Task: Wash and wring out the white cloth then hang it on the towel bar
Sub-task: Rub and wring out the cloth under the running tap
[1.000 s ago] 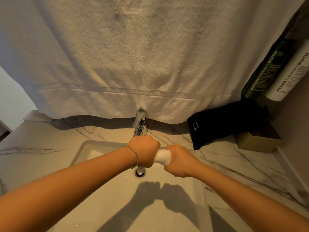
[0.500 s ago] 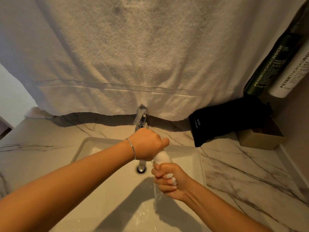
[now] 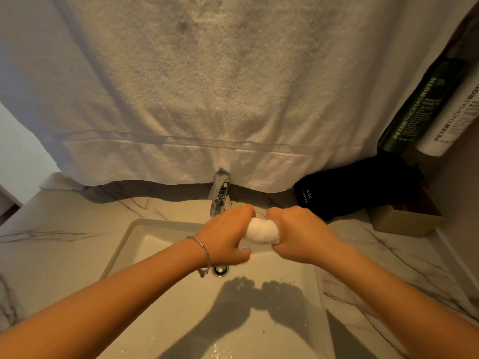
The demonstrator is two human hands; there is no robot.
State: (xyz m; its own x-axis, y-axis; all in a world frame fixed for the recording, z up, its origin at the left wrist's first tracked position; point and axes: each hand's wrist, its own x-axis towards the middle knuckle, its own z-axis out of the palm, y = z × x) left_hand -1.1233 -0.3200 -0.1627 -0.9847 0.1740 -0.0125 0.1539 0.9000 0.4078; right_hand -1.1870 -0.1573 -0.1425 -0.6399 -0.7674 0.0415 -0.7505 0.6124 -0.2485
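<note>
The white cloth (image 3: 261,231) is rolled into a tight wet bundle, held level above the white sink basin (image 3: 145,244). My left hand (image 3: 224,235), with a thin bracelet at the wrist, grips its left end. My right hand (image 3: 298,233) grips its right end. Only the short middle of the cloth shows between my two fists. Both hands sit just in front of the chrome faucet (image 3: 219,194). The towel bar is out of view.
A large white towel (image 3: 207,86) hangs across the back, down to the faucet. A black pouch (image 3: 347,189), a tan box (image 3: 404,221) and two tubes (image 3: 420,110) stand at the right. The marble counter (image 3: 57,242) surrounds the basin; the drain (image 3: 220,270) lies below my hands.
My right hand has swung from below the cloth, where water ran down, back up level with the left. The cloth bundle now lies horizontal between both fists again.
</note>
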